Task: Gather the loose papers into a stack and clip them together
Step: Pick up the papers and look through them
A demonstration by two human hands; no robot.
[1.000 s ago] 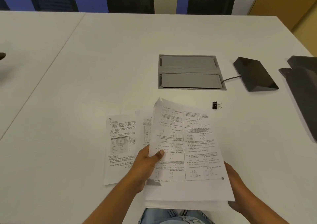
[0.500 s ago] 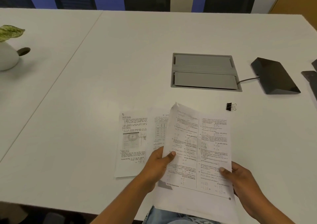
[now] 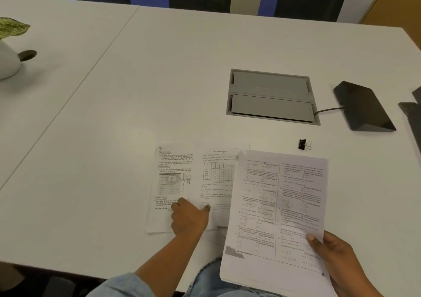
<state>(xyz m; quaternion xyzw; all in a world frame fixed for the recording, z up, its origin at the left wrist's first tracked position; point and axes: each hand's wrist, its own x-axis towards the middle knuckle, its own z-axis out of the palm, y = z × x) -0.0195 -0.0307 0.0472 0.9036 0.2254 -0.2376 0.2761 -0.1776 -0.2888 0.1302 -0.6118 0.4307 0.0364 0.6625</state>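
My right hand (image 3: 335,254) holds a stack of printed papers (image 3: 278,208) by its lower right edge, raised over the table's near edge. My left hand (image 3: 189,217) rests on two loose sheets lying flat on the white table (image 3: 136,114). One is a sheet with handwritten notes (image 3: 170,173). The other, a printed sheet with a table on it (image 3: 216,178), overlaps it on the right. My left fingers are spread on these sheets. A black binder clip (image 3: 304,144) lies on the table beyond the held stack's far right corner.
A grey cable hatch (image 3: 271,96) is set into the table beyond the papers. A black wedge-shaped device (image 3: 364,106) with a cable sits to its right, and dark objects (image 3: 413,114) lie at the right edge. A white pot with a plant (image 3: 6,57) stands far left.
My left hand let go of the held stack and moved left onto the loose sheets on the table. My right hand now holds the stack alone, shifted to the right.
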